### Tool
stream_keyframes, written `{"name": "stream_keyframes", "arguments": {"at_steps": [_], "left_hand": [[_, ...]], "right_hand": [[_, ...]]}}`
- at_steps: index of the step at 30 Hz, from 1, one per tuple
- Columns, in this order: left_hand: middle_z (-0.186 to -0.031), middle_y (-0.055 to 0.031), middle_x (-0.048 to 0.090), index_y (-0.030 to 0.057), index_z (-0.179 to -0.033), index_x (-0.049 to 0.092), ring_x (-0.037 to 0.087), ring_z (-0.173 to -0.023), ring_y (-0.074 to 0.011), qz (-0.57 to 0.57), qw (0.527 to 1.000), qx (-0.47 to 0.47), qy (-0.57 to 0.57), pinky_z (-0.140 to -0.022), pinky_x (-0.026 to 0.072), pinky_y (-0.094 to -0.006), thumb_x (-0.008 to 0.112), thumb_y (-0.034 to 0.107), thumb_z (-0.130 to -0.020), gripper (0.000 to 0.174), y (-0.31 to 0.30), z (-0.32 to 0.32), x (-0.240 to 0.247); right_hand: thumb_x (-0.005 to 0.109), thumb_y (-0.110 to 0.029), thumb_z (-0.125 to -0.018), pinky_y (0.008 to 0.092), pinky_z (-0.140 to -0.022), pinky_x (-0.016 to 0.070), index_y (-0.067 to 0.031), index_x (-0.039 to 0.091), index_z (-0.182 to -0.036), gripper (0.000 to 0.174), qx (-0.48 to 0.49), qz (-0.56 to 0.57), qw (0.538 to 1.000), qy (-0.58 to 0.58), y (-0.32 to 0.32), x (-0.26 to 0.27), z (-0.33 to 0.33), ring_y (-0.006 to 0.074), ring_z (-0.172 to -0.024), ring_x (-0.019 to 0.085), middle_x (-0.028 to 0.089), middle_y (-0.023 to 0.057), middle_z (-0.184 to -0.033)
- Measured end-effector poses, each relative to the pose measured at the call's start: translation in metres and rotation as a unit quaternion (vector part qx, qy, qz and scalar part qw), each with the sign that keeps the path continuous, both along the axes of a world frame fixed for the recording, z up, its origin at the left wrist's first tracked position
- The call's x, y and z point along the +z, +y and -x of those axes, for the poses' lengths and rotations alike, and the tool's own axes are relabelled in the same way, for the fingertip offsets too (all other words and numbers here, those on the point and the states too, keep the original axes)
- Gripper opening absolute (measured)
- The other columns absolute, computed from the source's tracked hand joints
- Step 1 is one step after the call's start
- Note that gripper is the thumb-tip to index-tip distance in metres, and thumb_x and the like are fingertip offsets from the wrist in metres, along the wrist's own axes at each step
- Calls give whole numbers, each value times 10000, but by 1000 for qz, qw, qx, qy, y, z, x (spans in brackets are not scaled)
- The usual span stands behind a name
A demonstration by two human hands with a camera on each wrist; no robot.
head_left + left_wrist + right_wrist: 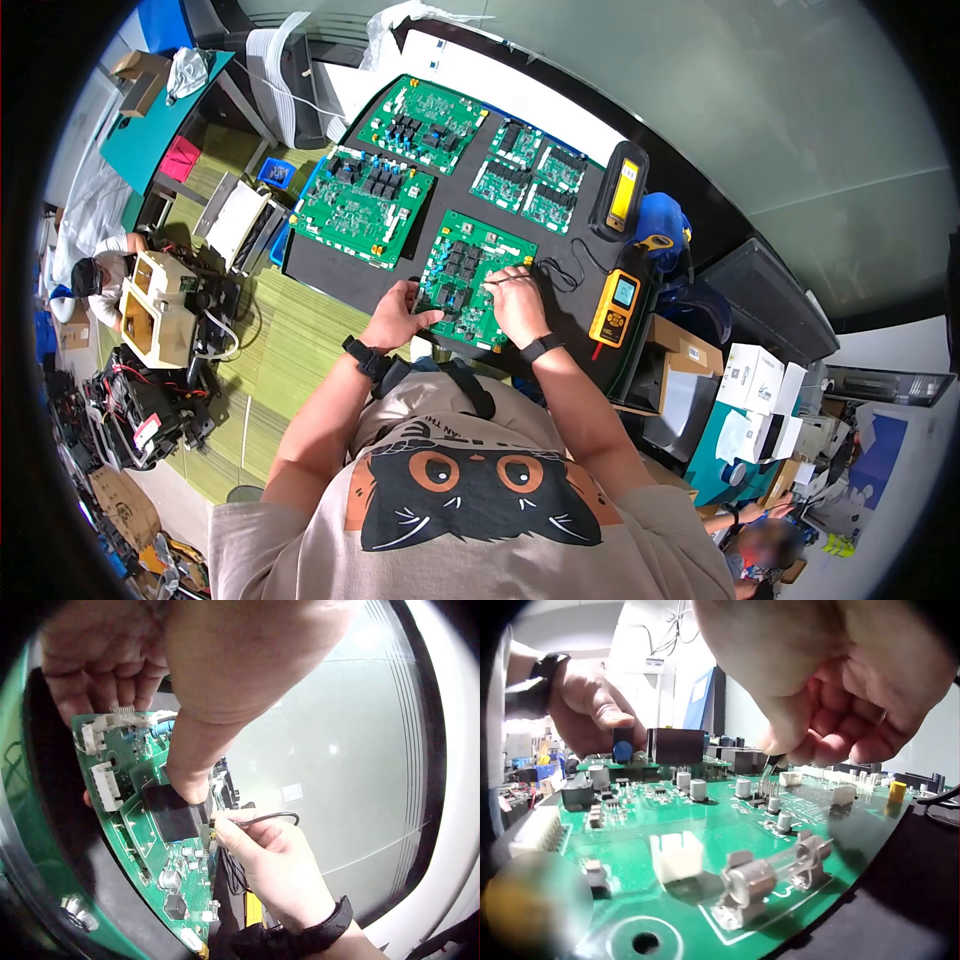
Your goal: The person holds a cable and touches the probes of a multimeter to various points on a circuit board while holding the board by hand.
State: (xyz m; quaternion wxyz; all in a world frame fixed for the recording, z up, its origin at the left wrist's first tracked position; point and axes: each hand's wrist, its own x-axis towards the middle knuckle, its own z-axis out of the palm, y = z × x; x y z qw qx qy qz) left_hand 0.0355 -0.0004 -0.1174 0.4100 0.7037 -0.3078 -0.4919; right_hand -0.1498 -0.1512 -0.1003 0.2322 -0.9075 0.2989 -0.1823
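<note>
A green circuit board (470,235) lies at the near side of the black table, between both hands. Its left edge is held by my left hand (398,318). In the left wrist view the thumb (191,776) presses on a black block-shaped component (169,814), while the other fingers reach round the board's edge. My right hand (518,305) pinches a slim probe (770,766) with a metal tip, pointed down among small capacitors and pins (759,796) on the board. A thin black cord (281,816) curves away from the pinching fingers; the palm hides most of the probe.
Two larger green boards (425,120) (355,215) and a panel of smaller boards (530,175) lie farther back. To the right are a coiled cable (562,275), an orange meter (614,308), a black case (618,190) and a blue object (660,220).
</note>
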Motion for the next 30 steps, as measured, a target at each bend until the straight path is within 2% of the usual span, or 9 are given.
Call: {"name": "stream_keyframes", "arguments": {"at_steps": [3, 9, 11, 13, 15, 18, 24, 27, 30], "left_hand": [[-1013, -138, 644, -71, -1166, 477, 637, -903, -187, 39, 999, 20, 3, -793, 528, -315, 844, 184, -741, 616, 2, 1, -10], [-1020, -134, 642, -71, -1163, 480, 639, -897, -183, 33, 999, 14, -1, -789, 530, -311, 837, 172, -748, 599, 1, 2, -2], [-1029, -135, 640, -71, -1171, 476, 638, -903, -182, 26, 1000, 16, -6, -788, 532, -311, 836, 166, -749, 603, 2, 1, 4], [-1057, -142, 636, -66, -1192, 473, 633, -932, -185, -10, 1000, 19, -9, -800, 532, -312, 836, 160, -747, 617, -3, 6, 31], [-1073, -146, 635, -62, -1196, 478, 628, -957, -192, 18, 1000, 20, -2, -825, 525, -314, 839, 163, -743, 621, -2, 5, 21], [-1068, -119, 639, -64, -1211, 471, 615, -954, -166, 12, 999, -3, -31, -833, 515, -304, 838, 177, -749, 637, 0, 1, 1], [-1009, -111, 650, -45, -1146, 526, 608, -912, -167, 15, 998, 3, -60, -830, 500, -313, 853, 197, -724, 586, 1, 0, -3], [-1010, -112, 650, -50, -1154, 521, 609, -914, -164, 9, 999, 7, -50, -822, 506, -309, 852, 190, -726, 591, -1, 3, 7], [-1010, -113, 649, -57, -1165, 510, 610, -909, -161, 21, 999, 12, -26, -809, 511, -302, 846, 174, -733, 595, 0, 1, -1]], "right_hand": [[616, -80, -796, 380, -815, 463, -61, 668, -775, 59, 14, 12, 1000, -4, 0, 2, 0, 280, -850, 615, 653, 103, -821], [615, -80, -813, 372, -852, 466, -41, 689, -812, 84, 6, -12, 999, 44, 0, 0, -2, 289, -895, 606, 662, 107, -868], [611, -93, -782, 372, -838, 452, -76, 633, -757, 37, 12, 20, 1000, 14, 0, -5, -3, 267, -860, 615, 644, 103, -795], [591, -81, -737, 368, -851, 451, -96, 683, -768, 99, 41, 46, 995, 77, -3, -11, -2, 244, -866, 617, 660, 73, -812], [594, -75, -712, 366, -852, 447, -97, 668, -741, 83, 31, 25, 999, -11, -2, -24, -4, 242, -859, 613, 647, 68, -778], [604, -77, -675, 365, -848, 444, -94, 614, -688, 24, 16, 30, 999, -5, 0, -15, -6, 252, -843, 604, 615, 76, -744], [615, -107, -741, 370, -869, 436, -82, 612, -750, 27, -24, -7, 1000, 10, 3, -24, -10, 261, -913, 601, 639, 86, -796], [606, -38, -739, 394, -807, 469, -45, 619, -741, 15, -11, 2, 1000, -4, 4, -15, -9, 297, -863, 610, 637, 129, -812], [610, -39, -744, 397, -818, 468, -43, 623, -754, 18, -16, -16, 1000, -4, 3, -23, -10, 300, -867, 613, 639, 129, -826]]}}
